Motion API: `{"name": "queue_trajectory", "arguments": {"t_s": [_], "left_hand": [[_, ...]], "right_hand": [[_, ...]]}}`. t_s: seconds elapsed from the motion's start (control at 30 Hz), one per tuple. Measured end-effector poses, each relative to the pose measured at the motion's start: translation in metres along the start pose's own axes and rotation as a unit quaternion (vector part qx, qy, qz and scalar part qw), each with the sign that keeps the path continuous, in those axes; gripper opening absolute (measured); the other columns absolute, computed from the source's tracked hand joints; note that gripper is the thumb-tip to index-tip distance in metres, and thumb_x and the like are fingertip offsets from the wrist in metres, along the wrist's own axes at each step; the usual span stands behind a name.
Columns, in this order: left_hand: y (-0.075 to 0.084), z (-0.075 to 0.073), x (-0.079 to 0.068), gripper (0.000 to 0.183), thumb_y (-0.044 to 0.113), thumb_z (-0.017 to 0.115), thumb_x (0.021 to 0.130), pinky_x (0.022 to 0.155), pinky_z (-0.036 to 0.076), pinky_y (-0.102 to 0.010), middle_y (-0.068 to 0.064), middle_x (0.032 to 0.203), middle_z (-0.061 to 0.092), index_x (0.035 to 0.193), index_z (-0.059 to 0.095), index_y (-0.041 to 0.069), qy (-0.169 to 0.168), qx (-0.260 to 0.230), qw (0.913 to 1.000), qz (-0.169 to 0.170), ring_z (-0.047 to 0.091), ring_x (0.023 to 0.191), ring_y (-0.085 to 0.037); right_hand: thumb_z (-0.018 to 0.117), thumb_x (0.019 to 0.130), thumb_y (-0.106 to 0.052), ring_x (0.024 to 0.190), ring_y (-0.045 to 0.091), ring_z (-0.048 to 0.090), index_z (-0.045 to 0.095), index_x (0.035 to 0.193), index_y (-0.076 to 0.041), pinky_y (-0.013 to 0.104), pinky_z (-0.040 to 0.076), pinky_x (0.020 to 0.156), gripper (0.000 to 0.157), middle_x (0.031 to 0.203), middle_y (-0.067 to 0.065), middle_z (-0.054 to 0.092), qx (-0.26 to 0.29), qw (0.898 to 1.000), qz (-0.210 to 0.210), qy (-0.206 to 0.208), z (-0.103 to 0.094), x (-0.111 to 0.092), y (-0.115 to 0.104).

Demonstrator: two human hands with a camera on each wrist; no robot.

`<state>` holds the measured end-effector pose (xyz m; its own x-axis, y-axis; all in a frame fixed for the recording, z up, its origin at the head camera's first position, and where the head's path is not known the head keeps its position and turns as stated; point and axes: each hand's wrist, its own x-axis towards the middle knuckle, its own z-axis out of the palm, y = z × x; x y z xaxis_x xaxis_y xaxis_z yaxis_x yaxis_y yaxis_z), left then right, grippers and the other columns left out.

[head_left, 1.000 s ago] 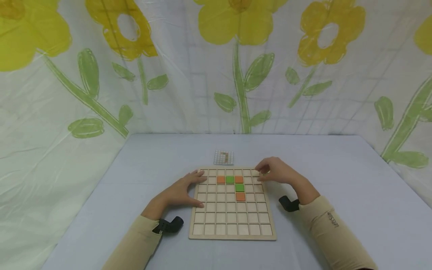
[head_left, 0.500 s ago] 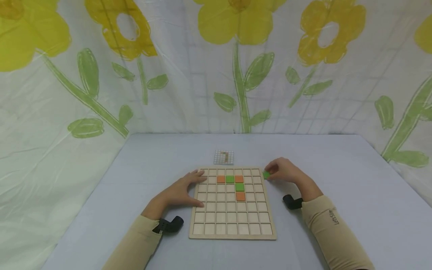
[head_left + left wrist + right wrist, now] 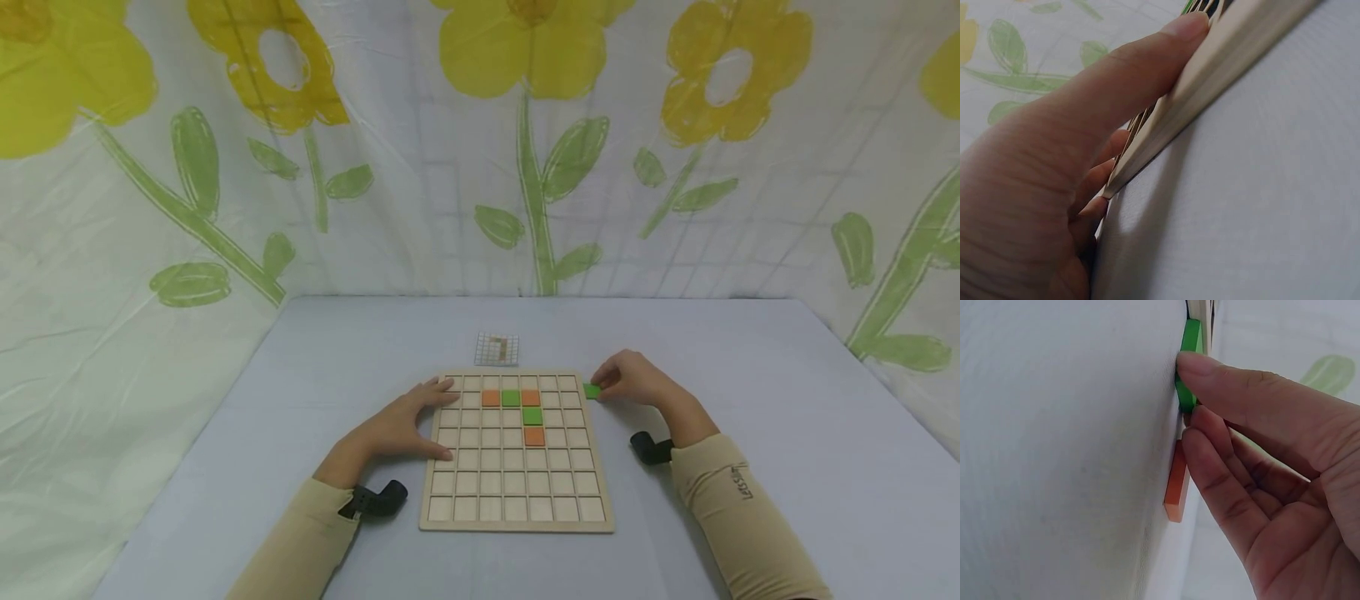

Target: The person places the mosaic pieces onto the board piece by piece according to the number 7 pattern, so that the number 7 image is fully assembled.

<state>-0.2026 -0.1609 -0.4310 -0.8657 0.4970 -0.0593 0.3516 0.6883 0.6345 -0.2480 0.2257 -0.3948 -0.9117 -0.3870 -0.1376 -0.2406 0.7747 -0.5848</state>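
A wooden grid board [image 3: 517,527] lies on the table, with orange and green square tiles forming a bent line in its upper cells. My left hand [image 3: 397,427] rests at the board's left edge, fingers and thumb spread; in the left wrist view its thumb [image 3: 1147,59] lies on the board's frame. At the upper right corner my right hand [image 3: 633,379] pinches a green tile [image 3: 591,391] just outside the frame. The right wrist view shows the thumb on that green tile [image 3: 1190,337] and an orange tile [image 3: 1176,484] below the fingers, which the hand hides from the head view.
A small card [image 3: 497,349] printed with a grid and a bent shape lies behind the board. The white table [image 3: 360,333] ends at a curtain [image 3: 420,208] with yellow flowers. Each wrist carries a black camera.
My right hand has moved right, from over the board's upper right corner to just beside it. The green tile now shows at its fingertips. The left hand stays in place.
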Motion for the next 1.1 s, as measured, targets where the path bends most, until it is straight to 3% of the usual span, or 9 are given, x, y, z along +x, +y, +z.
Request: {"name": "queue_trajectory", "arguments": {"t_s": [0.3, 0.53, 1.1], "left_hand": [[-0.001, 0.002, 0.000, 0.092, 0.056, 0.080, 0.060, 0.116, 0.013, -0.055, 0.007, 0.155, 0.022, 0.139, 0.044, 0.025, -0.004, -0.002, 1.0000, 0.001, 0.010, 0.146, -0.025], [0.000, 0.001, -0.002, 0.091, 0.056, 0.080, 0.060, 0.116, 0.014, -0.055, 0.005, 0.155, 0.023, 0.139, 0.045, 0.025, -0.001, -0.001, 1.0000, 0.001, 0.010, 0.146, -0.027], [0.001, 0.000, -0.001, 0.091, 0.054, 0.080, 0.061, 0.116, 0.014, -0.055, 0.005, 0.155, 0.023, 0.139, 0.044, 0.024, -0.003, -0.004, 1.0000, 0.003, 0.010, 0.146, -0.027]], "right_hand": [[0.076, 0.075, -0.012, 0.081, 0.017, 0.063, 0.070, 0.095, 0.002, 0.029, 0.054, 0.070, 0.025, 0.089, 0.011, 0.069, -0.007, 1.000, -0.006, 0.003, -0.008, -0.010, -0.002], [0.076, 0.075, -0.012, 0.080, 0.015, 0.059, 0.071, 0.093, -0.001, 0.027, 0.052, 0.067, 0.022, 0.089, 0.008, 0.068, 0.005, 1.000, -0.028, 0.002, -0.011, -0.022, -0.020], [0.076, 0.074, -0.010, 0.077, 0.010, 0.054, 0.071, 0.090, -0.005, 0.022, 0.048, 0.067, 0.017, 0.086, 0.001, 0.066, -0.012, 0.995, -0.091, -0.035, 0.019, -0.035, -0.069]]}}
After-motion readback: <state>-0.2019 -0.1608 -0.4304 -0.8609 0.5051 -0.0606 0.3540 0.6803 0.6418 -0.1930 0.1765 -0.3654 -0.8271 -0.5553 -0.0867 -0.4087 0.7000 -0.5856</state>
